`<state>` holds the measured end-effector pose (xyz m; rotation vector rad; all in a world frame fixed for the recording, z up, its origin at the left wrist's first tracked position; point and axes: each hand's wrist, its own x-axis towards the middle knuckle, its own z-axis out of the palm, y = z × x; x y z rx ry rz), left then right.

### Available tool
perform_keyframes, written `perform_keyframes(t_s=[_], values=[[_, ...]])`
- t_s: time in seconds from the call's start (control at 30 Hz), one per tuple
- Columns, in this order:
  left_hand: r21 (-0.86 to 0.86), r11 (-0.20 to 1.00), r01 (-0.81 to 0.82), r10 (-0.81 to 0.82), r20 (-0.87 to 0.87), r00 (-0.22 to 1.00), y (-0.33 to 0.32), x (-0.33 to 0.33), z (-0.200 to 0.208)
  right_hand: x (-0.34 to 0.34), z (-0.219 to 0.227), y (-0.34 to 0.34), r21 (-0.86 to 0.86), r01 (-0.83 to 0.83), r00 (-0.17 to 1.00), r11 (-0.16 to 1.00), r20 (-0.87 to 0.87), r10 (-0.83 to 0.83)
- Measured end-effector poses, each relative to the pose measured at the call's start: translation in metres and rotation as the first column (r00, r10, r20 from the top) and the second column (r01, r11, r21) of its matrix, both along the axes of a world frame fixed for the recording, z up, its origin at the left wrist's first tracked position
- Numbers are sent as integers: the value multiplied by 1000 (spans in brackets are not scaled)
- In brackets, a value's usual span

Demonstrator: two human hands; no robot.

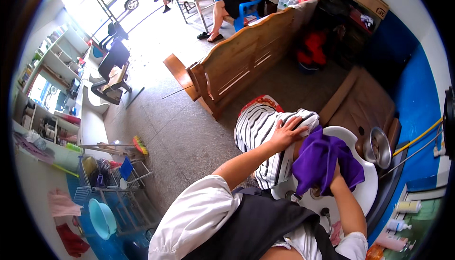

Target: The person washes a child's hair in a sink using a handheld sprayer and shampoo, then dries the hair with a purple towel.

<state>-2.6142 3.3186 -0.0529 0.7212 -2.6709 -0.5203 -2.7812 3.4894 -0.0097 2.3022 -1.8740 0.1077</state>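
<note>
A person in a black-and-white striped shirt point(258, 129) bends over a white wash basin point(369, 191), with a purple towel point(315, 158) draped over the head. My left hand point(287, 133) lies on the shirt near the shoulder, its fingers spread out. On the near right side of the towel, my right hand point(335, 177) grips the cloth; the folds hide its fingertips. Below the towel, a tap or spray head point(325, 212) shows in the basin.
A metal bowl point(377, 147) leans beside the basin, near a brown reclined chair point(362, 103). Bottles point(398, 225) stand at the lower right. A wooden bench point(251, 53) is ahead; a wire rack point(113, 177) and turquoise basin point(102, 218) are at left. Two seated people are farther off.
</note>
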Motion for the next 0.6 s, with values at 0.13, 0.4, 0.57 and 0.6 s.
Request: perform_keyframes(t_s=[0.13, 0.4, 0.57, 0.6], values=[[19, 1000, 18, -17, -59, 998, 7, -4, 0, 6, 8, 41, 99, 52, 969, 994, 235, -74], [28, 1000, 4, -4, -7, 1000, 7, -12, 4, 72, 42, 20, 255, 171, 954, 952, -286, -95], [70, 997, 8, 1, -127, 992, 3, -12, -16, 49, 13, 40, -39, 94, 965, 995, -243, -101], [89, 996, -8, 18, -114, 993, -1, -9, -20, 45, 17, 45, -51, 64, 971, 997, -226, -74]])
